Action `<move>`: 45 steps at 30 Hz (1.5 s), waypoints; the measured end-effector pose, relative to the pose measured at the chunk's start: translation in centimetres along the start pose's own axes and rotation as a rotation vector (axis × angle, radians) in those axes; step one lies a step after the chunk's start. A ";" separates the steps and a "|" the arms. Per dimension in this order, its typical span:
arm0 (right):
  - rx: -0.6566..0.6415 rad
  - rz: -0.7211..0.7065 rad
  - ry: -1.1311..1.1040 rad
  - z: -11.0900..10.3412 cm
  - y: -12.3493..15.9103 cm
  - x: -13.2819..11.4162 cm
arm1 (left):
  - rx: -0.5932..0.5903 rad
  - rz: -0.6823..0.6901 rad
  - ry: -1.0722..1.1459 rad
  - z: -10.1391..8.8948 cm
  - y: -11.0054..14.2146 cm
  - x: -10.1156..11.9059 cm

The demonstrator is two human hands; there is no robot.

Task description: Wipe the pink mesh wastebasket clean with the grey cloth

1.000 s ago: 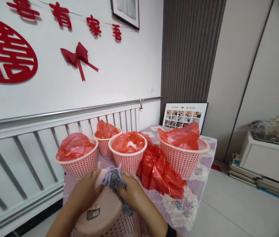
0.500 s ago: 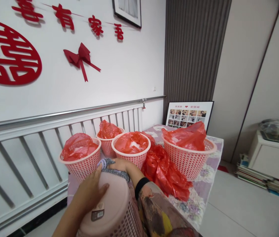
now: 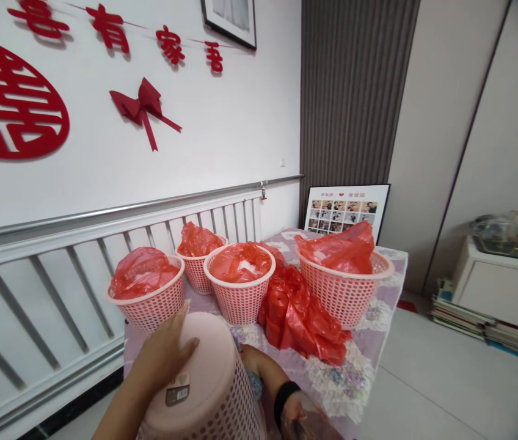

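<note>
A pink plastic waste basket (image 3: 213,354) is tipped over in front of me, its solid base with a stuck-on label (image 3: 177,392) facing up and toward me. My left hand (image 3: 162,351) grips it at the base, the thumb on the flat bottom and the fingers over the left edge. On the basket's right side, my right hand (image 3: 261,365) presses a grey-blue cloth (image 3: 255,384) against the perforated wall. The basket partly hides the cloth and the fingers of this hand.
Baskets with red bags stand on the flowered tablecloth (image 3: 339,382): a left one (image 3: 149,305), a rear one (image 3: 198,272), a middle one (image 3: 240,302) and a right one (image 3: 339,293). Red plastic bags and a roll (image 3: 277,315) lie between. A radiator (image 3: 76,293) lines the wall.
My right hand has moved with the cloth from the basket's far base edge down to its right side. My left hand keeps its hold. The view has shifted slightly.
</note>
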State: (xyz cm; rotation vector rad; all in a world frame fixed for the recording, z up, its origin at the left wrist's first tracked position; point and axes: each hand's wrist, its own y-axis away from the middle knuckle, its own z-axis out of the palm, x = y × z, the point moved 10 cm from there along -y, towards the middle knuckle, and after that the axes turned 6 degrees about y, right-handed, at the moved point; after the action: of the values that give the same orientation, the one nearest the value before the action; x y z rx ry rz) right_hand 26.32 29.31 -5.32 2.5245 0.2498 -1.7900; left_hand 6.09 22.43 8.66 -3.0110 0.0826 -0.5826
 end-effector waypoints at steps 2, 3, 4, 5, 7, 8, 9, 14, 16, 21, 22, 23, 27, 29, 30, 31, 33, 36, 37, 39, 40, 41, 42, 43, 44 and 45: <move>-0.071 0.007 -0.030 0.7 1.0 1.9 | -0.004 -0.003 -0.003 0.0 0.1 0.0; -0.082 0.007 -0.046 0.8 1.4 2.7 | -0.005 0.001 -0.004 0.0 0.1 0.0; -0.076 0.005 -0.061 0.8 1.8 3.4 | -0.006 0.005 -0.004 0.0 0.1 0.0; -0.064 0.002 -0.077 0.6 2.2 3.9 | -0.006 0.010 -0.003 0.0 0.1 0.0; -0.044 -0.004 -0.105 0.3 3.1 4.9 | -0.007 0.019 0.006 0.1 0.1 -0.1; -0.038 -0.003 -0.114 0.2 3.6 5.4 | -0.011 0.023 0.009 0.2 0.1 -0.1; -0.036 0.002 -0.125 0.1 4.3 5.8 | -0.014 0.027 0.010 0.2 0.0 -0.1; 0.027 0.049 -0.268 -0.3 8.1 6.3 | -0.029 0.044 -0.023 0.5 0.0 -0.2; 0.049 0.035 -0.284 -0.2 9.5 5.3 | -0.031 0.050 -0.039 0.6 0.0 -0.3; 0.096 -0.129 -0.248 -1.0 11.4 -1.3 | -0.023 0.064 -0.072 0.5 0.1 -0.3; 0.103 -0.186 -0.228 -1.3 11.7 -3.2 | -0.023 0.070 -0.074 0.5 0.1 -0.2; 0.105 -0.247 -0.196 -1.5 11.9 -5.1 | -0.024 0.073 -0.074 0.5 0.1 -0.1; 0.104 -0.404 -0.100 -1.8 11.8 -9.5 | -0.022 0.077 -0.066 0.3 0.1 0.2; 0.131 -0.350 -0.120 -1.9 10.7 -8.1 | -0.025 0.074 -0.067 0.2 0.2 0.3; 0.134 -0.297 -0.131 -1.7 10.0 -6.6 | -0.028 0.071 -0.068 0.2 0.2 0.4; 0.130 -0.236 -0.138 -1.4 9.3 -4.8 | -0.031 0.068 -0.068 0.2 0.2 0.3; 0.097 -0.131 -0.147 -0.7 8.1 -0.8 | -0.033 0.067 -0.065 0.3 0.3 0.3; 0.041 -0.045 -0.151 0.2 7.1 4.3 | -0.028 0.066 -0.059 0.4 0.2 0.1; 0.033 -0.026 -0.147 0.3 7.0 5.6 | -0.025 0.062 -0.056 0.4 0.2 0.0; 0.019 0.003 -0.116 0.4 6.9 7.6 | -0.020 0.054 -0.050 0.5 0.1 -0.2; 0.013 0.011 -0.091 0.4 6.9 8.2 | -0.020 0.052 -0.048 0.5 0.0 -0.2; 0.008 0.013 -0.060 0.4 7.0 8.6 | -0.019 0.052 -0.046 0.5 0.0 -0.3; 0.004 0.009 -0.026 0.4 7.1 8.8 | -0.019 0.052 -0.046 0.6 0.0 -0.3; 0.004 0.004 0.010 0.4 7.4 8.9 | -0.017 0.052 -0.046 0.6 0.0 -0.3; 0.009 0.004 0.046 0.3 7.7 9.0 | -0.015 0.051 -0.046 0.6 0.0 -0.3; 0.018 0.009 0.081 0.2 8.2 9.1 | -0.014 0.051 -0.046 0.5 0.0 -0.3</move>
State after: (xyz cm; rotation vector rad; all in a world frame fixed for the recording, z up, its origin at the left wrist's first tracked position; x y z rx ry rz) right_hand 30.29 22.22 -14.43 2.6095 0.2261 -1.6963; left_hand 6.01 22.50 8.06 -3.0244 0.1607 -0.5100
